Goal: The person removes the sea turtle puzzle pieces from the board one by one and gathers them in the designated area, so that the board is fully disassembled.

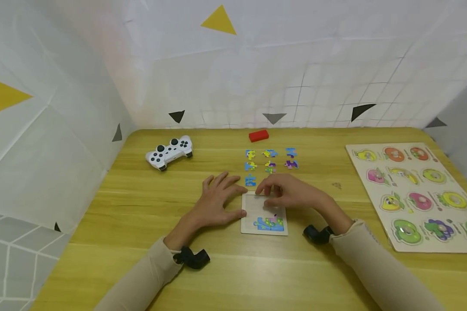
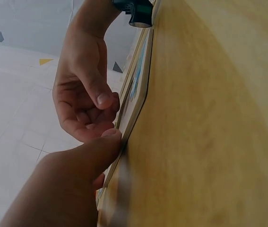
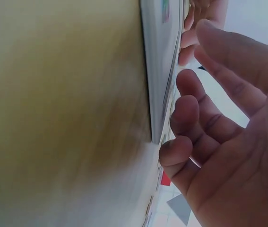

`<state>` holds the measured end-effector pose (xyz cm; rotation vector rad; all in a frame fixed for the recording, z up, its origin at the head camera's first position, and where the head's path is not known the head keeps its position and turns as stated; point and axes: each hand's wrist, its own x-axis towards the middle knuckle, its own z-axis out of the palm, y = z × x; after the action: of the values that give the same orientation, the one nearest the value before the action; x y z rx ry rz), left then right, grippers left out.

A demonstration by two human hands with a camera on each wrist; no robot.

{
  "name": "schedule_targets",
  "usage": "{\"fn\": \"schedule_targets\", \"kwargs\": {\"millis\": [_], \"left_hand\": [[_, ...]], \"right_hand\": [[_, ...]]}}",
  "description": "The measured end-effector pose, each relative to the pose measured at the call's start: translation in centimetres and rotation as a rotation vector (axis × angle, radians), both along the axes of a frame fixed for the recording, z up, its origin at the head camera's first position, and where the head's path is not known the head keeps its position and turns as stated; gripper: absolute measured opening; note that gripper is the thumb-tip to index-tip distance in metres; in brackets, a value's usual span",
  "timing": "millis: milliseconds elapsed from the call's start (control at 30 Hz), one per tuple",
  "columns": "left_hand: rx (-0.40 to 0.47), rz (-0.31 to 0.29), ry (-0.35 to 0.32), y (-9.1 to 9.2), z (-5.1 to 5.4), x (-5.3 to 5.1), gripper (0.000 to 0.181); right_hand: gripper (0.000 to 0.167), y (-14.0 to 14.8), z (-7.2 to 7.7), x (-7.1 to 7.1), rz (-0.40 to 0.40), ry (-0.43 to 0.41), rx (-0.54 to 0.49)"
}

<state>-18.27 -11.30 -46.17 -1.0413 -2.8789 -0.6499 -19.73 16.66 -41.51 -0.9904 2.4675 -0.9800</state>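
Note:
A small pale puzzle frame [image 1: 251,208] lies on the wooden table. Several joined blue and green jigsaw pieces [image 1: 271,224] sit in its lower part. My left hand [image 1: 214,203] is spread at the frame's left side, the thumb touching its left edge and the index finger near the top left corner. Over the frame's upper right part hovers my right hand [image 1: 295,192], loosely bent; in the right wrist view nothing shows between its fingers [image 3: 186,113]. Just beyond the frame several loose jigsaw pieces [image 1: 251,180] lie in rough columns, blue, yellow and purple.
A white game controller [image 1: 170,152] lies at the back left. Behind the loose pieces is a red block [image 1: 258,135]. A large wooden fruit puzzle board [image 1: 381,211] takes up the right side. White sheeting [image 1: 257,77] walls the table's back and sides.

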Motion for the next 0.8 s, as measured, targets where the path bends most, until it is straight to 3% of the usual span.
{"fn": "schedule_targets", "kwargs": {"millis": [333, 800], "left_hand": [[-0.006, -0.001, -0.009, -0.1, 0.0, 0.0, 0.058], [0.012, -0.006, -0.012, -0.1, 0.0, 0.0, 0.057]], "right_hand": [[0.028, -0.2, 0.3, 1.3, 0.094, -0.037, 0.023], [0.035, -0.4, 1.0, 2.5, 0.213, -0.011, 0.093]]}}
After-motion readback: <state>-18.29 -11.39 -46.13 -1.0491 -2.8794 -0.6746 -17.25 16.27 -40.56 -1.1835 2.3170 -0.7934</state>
